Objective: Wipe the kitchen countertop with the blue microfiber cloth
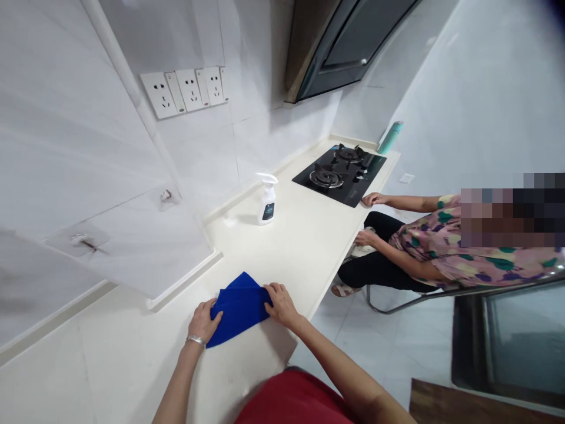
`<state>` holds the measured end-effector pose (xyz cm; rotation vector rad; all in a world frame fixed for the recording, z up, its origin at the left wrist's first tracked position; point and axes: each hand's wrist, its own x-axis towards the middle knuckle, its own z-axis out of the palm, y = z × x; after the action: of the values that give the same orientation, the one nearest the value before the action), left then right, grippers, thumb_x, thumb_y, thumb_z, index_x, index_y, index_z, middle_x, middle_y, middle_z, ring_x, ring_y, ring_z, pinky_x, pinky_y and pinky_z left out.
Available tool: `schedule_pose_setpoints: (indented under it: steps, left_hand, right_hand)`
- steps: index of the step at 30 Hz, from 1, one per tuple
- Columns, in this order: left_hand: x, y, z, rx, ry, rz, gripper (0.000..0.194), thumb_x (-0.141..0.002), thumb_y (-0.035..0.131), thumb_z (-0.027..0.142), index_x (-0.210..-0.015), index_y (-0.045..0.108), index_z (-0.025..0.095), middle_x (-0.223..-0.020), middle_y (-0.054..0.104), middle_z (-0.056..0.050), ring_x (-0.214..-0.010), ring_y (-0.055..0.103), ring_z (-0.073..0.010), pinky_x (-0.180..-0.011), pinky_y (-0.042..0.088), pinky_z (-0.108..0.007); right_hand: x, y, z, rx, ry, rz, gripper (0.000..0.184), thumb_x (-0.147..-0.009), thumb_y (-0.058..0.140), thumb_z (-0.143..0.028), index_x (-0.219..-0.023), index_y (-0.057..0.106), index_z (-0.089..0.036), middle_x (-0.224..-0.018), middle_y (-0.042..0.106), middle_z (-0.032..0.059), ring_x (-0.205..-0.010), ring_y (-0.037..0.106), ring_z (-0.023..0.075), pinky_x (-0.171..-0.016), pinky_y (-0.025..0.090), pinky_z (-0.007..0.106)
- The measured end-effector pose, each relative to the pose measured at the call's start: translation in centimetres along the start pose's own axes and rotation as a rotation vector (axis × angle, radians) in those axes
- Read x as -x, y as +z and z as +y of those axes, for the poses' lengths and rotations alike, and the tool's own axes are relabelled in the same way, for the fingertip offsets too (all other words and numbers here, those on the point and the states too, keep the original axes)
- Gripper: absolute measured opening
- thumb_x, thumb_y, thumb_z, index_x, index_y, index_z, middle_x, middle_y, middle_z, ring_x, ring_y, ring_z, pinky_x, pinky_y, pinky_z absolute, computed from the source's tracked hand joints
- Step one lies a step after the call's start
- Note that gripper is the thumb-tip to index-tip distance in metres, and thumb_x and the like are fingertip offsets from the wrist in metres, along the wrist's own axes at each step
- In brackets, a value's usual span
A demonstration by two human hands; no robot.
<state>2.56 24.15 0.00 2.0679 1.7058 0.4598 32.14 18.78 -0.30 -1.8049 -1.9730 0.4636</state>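
Observation:
A folded blue cloth (242, 312) lies on the pale countertop (304, 247), its layers fanned slightly at the far corner. At the cloth's left edge is my left hand (203, 321), with a silver bracelet on the wrist, its thumb on top and fingers closed at the edge. My right hand (281, 303) grips the opposite edge between thumb and fingers. Beyond the cloth stands a white spray bottle (267, 203) with a dark label, upright and apart from both hands.
A black gas hob (339, 174) is set in the counter's far end, near a teal bottle (391, 137). Above it hangs a range hood (344, 47). Another person (424, 247) sits at the right, hands by the counter edge. Wall sockets (189, 89) are at left.

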Motion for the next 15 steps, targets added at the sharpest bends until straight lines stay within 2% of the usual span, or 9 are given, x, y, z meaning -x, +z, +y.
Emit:
schedule_pose_setpoints:
  steps: [3, 7, 10, 13, 15]
  left_hand:
    - [-0.8, 0.4, 0.4, 0.007, -0.023, 0.014, 0.046, -0.079, 0.06, 0.052, -0.115, 0.068, 0.025, -0.098, 0.067, -0.007, -0.099, 0.065, -0.0255, -0.092, 0.055, -0.041]
    - [-1.0, 0.6, 1.5, 0.037, -0.008, 0.088, 0.041, -0.083, 0.058, 0.049, -0.117, 0.068, 0.028, -0.113, 0.064, -0.007, -0.097, 0.066, -0.0218, -0.089, 0.057, -0.038]
    - [-0.4, 0.6, 2.1, 0.053, 0.032, 0.156, 0.032, -0.087, 0.055, 0.043, -0.111, 0.071, 0.028, -0.119, 0.064, -0.008, -0.097, 0.067, -0.0209, -0.083, 0.058, -0.036]
    - [0.3, 0.5, 2.6, 0.067, 0.084, 0.198, 0.03, -0.091, 0.048, 0.041, -0.1, 0.073, 0.027, -0.115, 0.068, -0.007, -0.094, 0.068, -0.0202, -0.076, 0.058, -0.033]
    - [0.6, 0.3, 2.8, 0.085, 0.124, 0.208, 0.032, -0.093, 0.045, 0.042, -0.099, 0.073, 0.027, -0.109, 0.072, -0.007, -0.095, 0.069, -0.0203, -0.079, 0.059, -0.033]
  right_hand:
    - [-0.2, 0.3, -0.1, 0.002, 0.051, 0.024, 0.05, -0.079, 0.059, -0.019, -0.129, 0.056, -0.018, -0.118, 0.056, 0.0135, -0.104, 0.048, 0.027, -0.096, 0.043, 0.044]
    - [-0.4, 0.4, -0.3, -0.005, 0.108, 0.058, 0.032, -0.076, 0.063, -0.019, -0.108, 0.066, -0.02, -0.107, 0.058, 0.0115, -0.1, 0.048, 0.0272, -0.09, 0.042, 0.042]
    - [-0.2, 0.2, -0.3, -0.022, 0.134, 0.09, 0.025, -0.075, 0.066, -0.02, -0.1, 0.066, -0.02, -0.105, 0.058, 0.0108, -0.101, 0.048, 0.0278, -0.088, 0.041, 0.042]
    - [0.2, 0.1, -0.3, -0.055, 0.118, 0.112, 0.019, -0.077, 0.065, -0.02, -0.096, 0.063, -0.02, -0.107, 0.06, 0.0099, -0.103, 0.049, 0.0277, -0.087, 0.04, 0.041]
    - [0.5, 0.1, -0.3, -0.082, 0.083, 0.119, 0.016, -0.079, 0.062, -0.017, -0.096, 0.061, -0.02, -0.105, 0.061, 0.0094, -0.104, 0.05, 0.0273, -0.088, 0.04, 0.041]
